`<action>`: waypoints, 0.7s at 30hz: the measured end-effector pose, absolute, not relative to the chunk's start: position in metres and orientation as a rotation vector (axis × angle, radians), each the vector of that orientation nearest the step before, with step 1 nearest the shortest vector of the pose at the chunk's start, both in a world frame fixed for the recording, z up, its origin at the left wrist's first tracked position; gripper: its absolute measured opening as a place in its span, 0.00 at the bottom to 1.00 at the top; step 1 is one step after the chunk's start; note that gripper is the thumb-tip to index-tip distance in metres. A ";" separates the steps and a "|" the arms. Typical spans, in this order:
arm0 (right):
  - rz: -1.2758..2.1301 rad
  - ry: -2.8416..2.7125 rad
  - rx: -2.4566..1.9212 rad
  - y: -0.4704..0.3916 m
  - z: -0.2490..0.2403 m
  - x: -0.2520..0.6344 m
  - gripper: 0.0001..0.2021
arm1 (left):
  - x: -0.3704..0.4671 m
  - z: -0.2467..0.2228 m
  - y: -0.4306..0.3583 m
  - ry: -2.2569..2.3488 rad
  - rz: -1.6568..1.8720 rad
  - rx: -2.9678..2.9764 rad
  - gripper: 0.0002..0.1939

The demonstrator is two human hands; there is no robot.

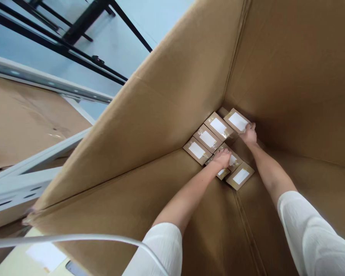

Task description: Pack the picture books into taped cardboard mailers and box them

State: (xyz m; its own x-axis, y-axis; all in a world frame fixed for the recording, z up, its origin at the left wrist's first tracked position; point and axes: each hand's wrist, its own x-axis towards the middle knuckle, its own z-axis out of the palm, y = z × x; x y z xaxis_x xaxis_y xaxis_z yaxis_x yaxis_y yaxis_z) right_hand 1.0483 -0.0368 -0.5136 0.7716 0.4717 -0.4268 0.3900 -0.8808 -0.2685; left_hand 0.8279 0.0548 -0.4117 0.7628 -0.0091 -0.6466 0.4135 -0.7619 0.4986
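Observation:
Both my arms reach down into a large, deep cardboard box (pixel 166 88). At its bottom lie several small brown boxes with white labels. My right hand (pixel 249 134) grips the near right corner of a small labelled box (pixel 237 120) at the far end of the group. My left hand (pixel 222 158) has its fingers curled on a small box (pixel 233 162) in the nearer row, partly covering its label. Another small box (pixel 240 177) lies just right of that one. Three more small boxes (pixel 207 138) form a row along the left wall.
The tall walls of the large box surround both arms. A white cable (pixel 83 238) curves across the lower left. Outside, at left, are a white metal frame (pixel 31 184), brown cardboard (pixel 28 122) and black metal bars (pixel 83 57).

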 end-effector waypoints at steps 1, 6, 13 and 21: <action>0.737 -0.699 -2.772 -0.030 -0.519 1.050 0.38 | 0.828 -0.411 0.056 0.298 -0.860 2.317 0.23; 0.974 -0.582 -2.643 -0.007 -0.546 1.055 0.43 | 0.831 -0.408 0.063 0.310 -0.877 2.318 0.23; 1.123 -0.598 -2.549 -0.022 -0.555 1.038 0.36 | 0.835 -0.398 0.068 0.356 -0.897 2.293 0.24; 1.117 -0.642 -2.554 -0.057 -0.511 1.033 0.31 | 0.849 -0.357 0.066 0.347 -0.812 2.321 0.26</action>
